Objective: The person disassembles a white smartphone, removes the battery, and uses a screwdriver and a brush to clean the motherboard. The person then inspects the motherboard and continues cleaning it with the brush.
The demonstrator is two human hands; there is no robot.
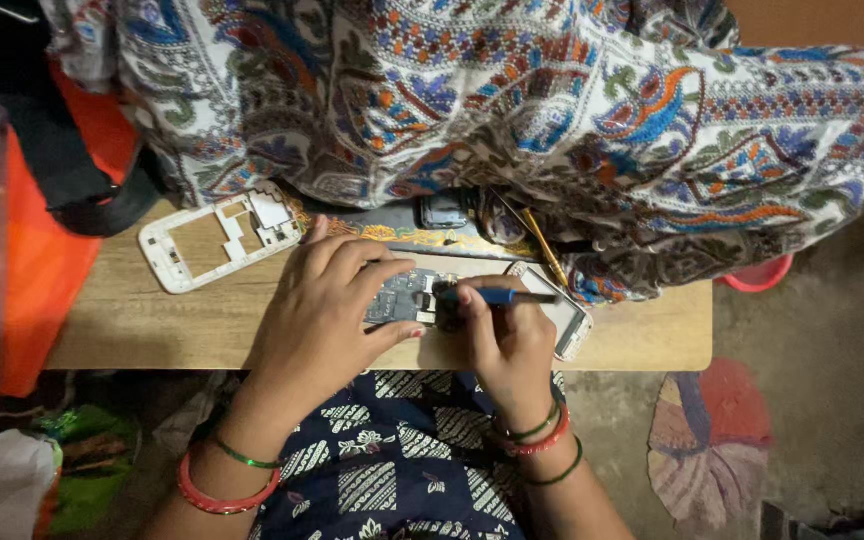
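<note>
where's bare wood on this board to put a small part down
Bare wood shows at the wooden board's left end, below the white plastic phone frame, and at its right end, right of the opened white phone. The middle is crowded: the left hand steadies the phone, the right hand works a blue-handled screwdriver, and patterned cloth covers the far edge.

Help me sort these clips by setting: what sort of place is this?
Probably a home or informal repair spot, not a fitted workshop. A low wooden board serves as bench, beside patterned cloth and a bare floor. On it lie an opened phone and a white phone frame.
</note>
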